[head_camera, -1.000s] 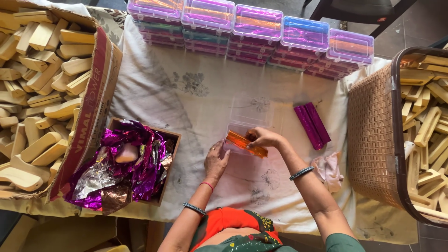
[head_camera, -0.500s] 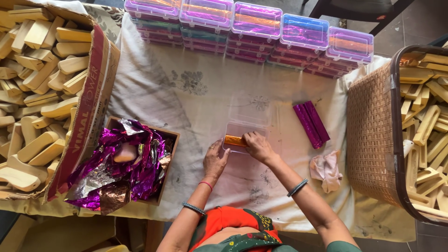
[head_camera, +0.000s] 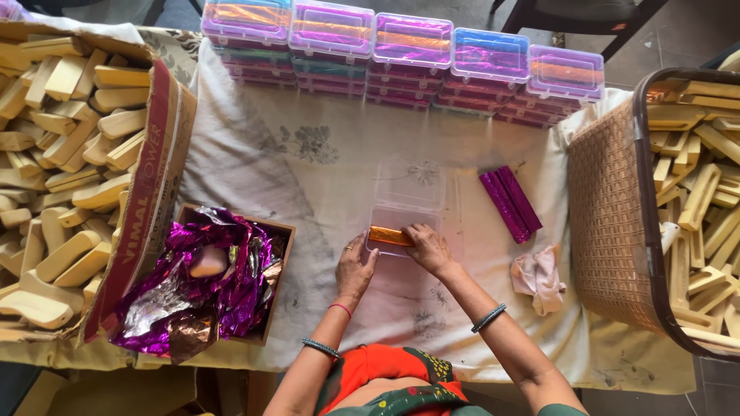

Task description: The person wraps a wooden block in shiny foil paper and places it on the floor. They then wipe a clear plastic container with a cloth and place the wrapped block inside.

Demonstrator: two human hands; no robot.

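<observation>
Two hands are seen at an open clear plastic box (head_camera: 407, 202), the landmark here, set on a cloth-covered table (head_camera: 262, 162). One orange foil-wrapped bar (head_camera: 390, 236) lies in the near half of the box; the right hand (head_camera: 428, 248) is laid over its right end, fingers curled down on it, though a closed grip cannot be confirmed. The left hand (head_camera: 356, 266) is held just left of the box's near corner, fingers loosely bent, touching the box edge, nothing gripped. Right of the box, two purple foil-wrapped bars (head_camera: 510, 202) are laid side by side, clear of it; one crumpled pink cloth (head_camera: 539, 277) sits nearer the body from those. Beyond the box, five stacks of lidded boxes (head_camera: 401, 58) are lined up along the far table edge. Left of the box, one cardboard tray of loose purple foil (head_camera: 204, 281) is placed, and further left one carton of bare wooden blocks (head_camera: 65, 169). Far right, one woven basket (head_camera: 609, 208) is filled with more wooden pieces. Nothing is blocking the box.
</observation>
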